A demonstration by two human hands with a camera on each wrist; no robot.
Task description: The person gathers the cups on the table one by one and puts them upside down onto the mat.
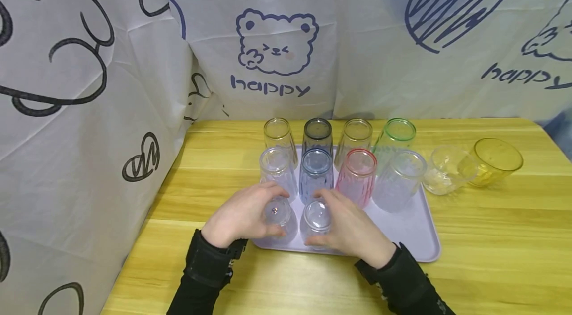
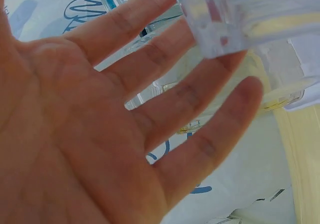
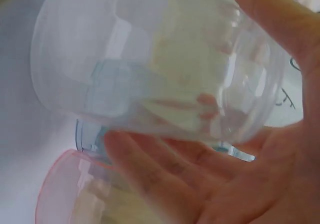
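Two clear drinking glasses stand base up, side by side, at the front of a lavender tray (image 1: 417, 235). My left hand (image 1: 243, 215) is curved about the left clear glass (image 1: 280, 215), thumb on the near side; in the left wrist view its fingers (image 2: 185, 93) are spread and fairly straight, their tips behind the glass. The right clear glass (image 1: 316, 220) is held by my right hand (image 1: 350, 223), with the thumb on one side and bent fingers (image 3: 145, 169) on the other. Just behind them are a clear glass (image 1: 278, 171) and a blue glass (image 1: 316, 176).
Further on the tray are a pink glass (image 1: 357, 176), a frosted clear glass (image 1: 399, 183) and a back row including dark grey (image 1: 318, 136) and green-rimmed (image 1: 397, 138) glasses. Off its right side stand a clear tumbler (image 1: 447, 171) and a yellow tumbler (image 1: 496, 161). A printed cloth (image 1: 366, 81) hangs behind the table.
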